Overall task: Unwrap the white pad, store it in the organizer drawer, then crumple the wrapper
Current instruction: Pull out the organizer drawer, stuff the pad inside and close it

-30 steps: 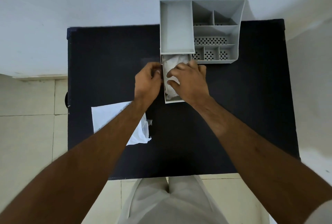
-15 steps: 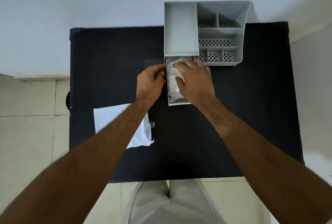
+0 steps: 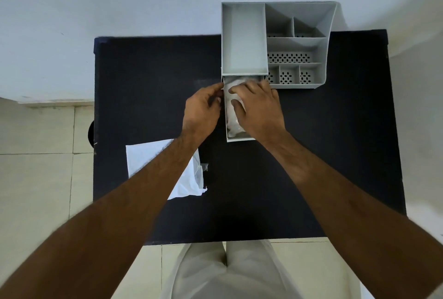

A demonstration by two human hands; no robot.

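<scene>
The white pad [image 3: 233, 119] lies inside the pulled-out drawer [image 3: 237, 140] of the grey organizer [image 3: 244, 37] at the table's far side. My right hand [image 3: 260, 107] lies flat over the drawer, fingers spread and pressing on the pad, covering much of it. My left hand [image 3: 201, 109] is curled against the drawer's left wall, its fingertips at the wall's top edge. The empty white wrapper [image 3: 148, 157] lies flat at the left of the black table [image 3: 143, 78], partly hidden under my left forearm.
The organizer has one long open tray and several smaller perforated compartments [image 3: 287, 57] to the right. A white wall stands behind the table. Beige floor tiles [image 3: 36, 178] show on the left, and my light trousers [image 3: 225, 272] are at the table's near edge.
My right hand has shifted slightly deeper over the drawer, pushing the pad down into it. My left hand stays against the drawer's left wall. The wrapper has not moved.
</scene>
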